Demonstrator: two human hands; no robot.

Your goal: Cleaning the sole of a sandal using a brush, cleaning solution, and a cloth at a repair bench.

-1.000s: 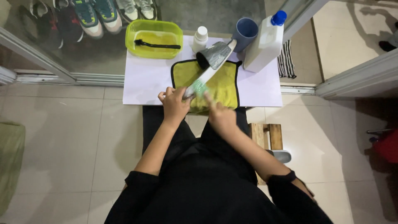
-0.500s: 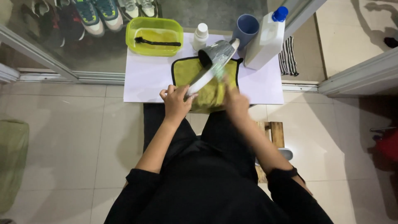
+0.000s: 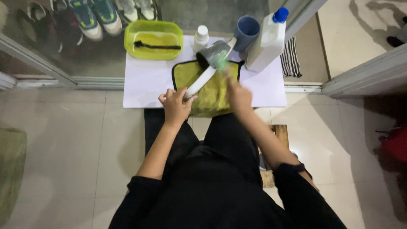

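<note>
My left hand (image 3: pixel 176 104) grips the toe end of a grey shoe with a white sole (image 3: pixel 208 63), held tilted over a yellow-green cloth (image 3: pixel 210 91). My right hand (image 3: pixel 238 94) is blurred and holds a small green brush (image 3: pixel 221 62) against the shoe's side near the heel. The cloth lies on a white sheet (image 3: pixel 148 85) spread on the floor in front of my knees.
On the sheet's far edge stand a yellow-green tub with a black brush in it (image 3: pixel 153 39), a small white bottle (image 3: pixel 200 37), a blue cup (image 3: pixel 246 30) and a large white bottle with a blue cap (image 3: pixel 267 40). Several sneakers (image 3: pixel 91 17) sit behind glass. A striped rag (image 3: pixel 291 59) lies right.
My right hand with the green brush has slid from the shoe's toe end up along its side toward the heel. My left hand keeps its grip on the shoe.
</note>
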